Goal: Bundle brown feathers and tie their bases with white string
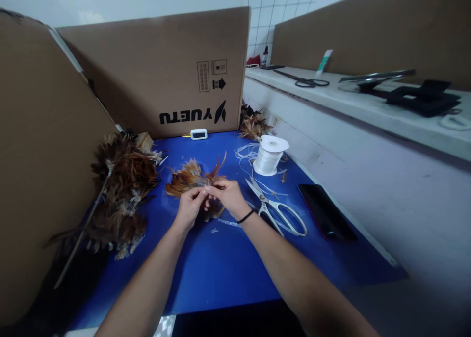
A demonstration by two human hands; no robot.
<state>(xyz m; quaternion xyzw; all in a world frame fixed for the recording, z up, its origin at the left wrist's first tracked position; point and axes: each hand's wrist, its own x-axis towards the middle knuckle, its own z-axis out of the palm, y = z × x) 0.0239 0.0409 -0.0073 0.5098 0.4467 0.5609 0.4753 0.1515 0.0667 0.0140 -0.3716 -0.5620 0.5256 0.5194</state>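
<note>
Both my hands meet over the middle of the blue table [221, 268]. My left hand [190, 207] and my right hand [228, 194] are closed in a pinch on a small bundle of brown and orange feathers [189, 176], which fans out to the left and away from me. A thin clear thread [228, 222] trails on the table just under my right wrist, which wears a black band. White-handled scissors [274, 207] lie just right of my right hand. A spool of clear thread [270, 155] stands beyond them.
A big pile of brown feathers [123, 190] with a thin stick lies at the left. Cardboard walls [162, 67] stand behind and at the left. A black phone [326, 212] lies at the right edge. A small white device [198, 134] sits by the box. More feathers [253, 125] lie at the back.
</note>
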